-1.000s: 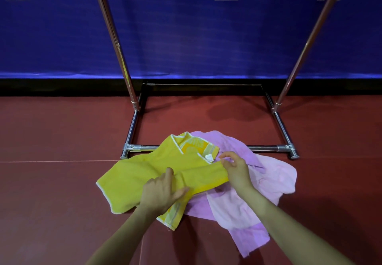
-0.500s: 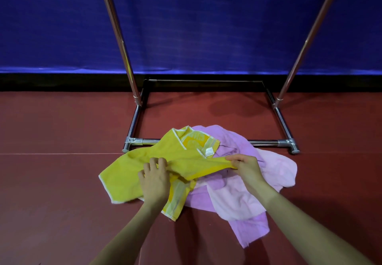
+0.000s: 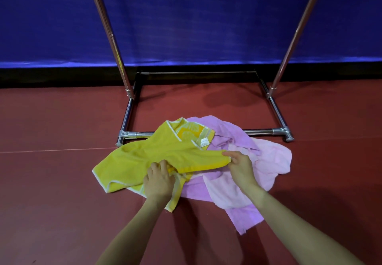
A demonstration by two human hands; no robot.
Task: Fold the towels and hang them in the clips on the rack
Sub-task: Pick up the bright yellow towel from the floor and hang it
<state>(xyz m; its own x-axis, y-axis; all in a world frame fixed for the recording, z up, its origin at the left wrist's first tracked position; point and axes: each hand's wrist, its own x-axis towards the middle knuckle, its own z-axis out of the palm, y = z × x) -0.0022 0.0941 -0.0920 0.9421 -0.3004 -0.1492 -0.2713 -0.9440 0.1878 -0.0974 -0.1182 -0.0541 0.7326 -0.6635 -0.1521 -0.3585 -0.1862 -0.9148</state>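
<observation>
A crumpled yellow towel (image 3: 144, 157) with white edging lies on the red floor, partly over a purple towel (image 3: 246, 211) and a pale pink towel (image 3: 268, 161). My left hand (image 3: 159, 181) presses on the yellow towel's middle, fingers curled into its folds. My right hand (image 3: 239, 166) pinches the yellow towel's right end between thumb and fingers. The metal rack (image 3: 279, 131) stands just behind the pile; only its base bars and two uprights show. Its top and the clips are out of view.
A blue wall padding (image 3: 196, 26) with a black strip at its foot runs behind the rack. Red floor (image 3: 51, 202) spreads to the left and right of the towel pile.
My left hand has slid a little right and forward on the yellow towel. My right hand has shifted its pinch along the towel's right end. The towel's right part is stretched flatter.
</observation>
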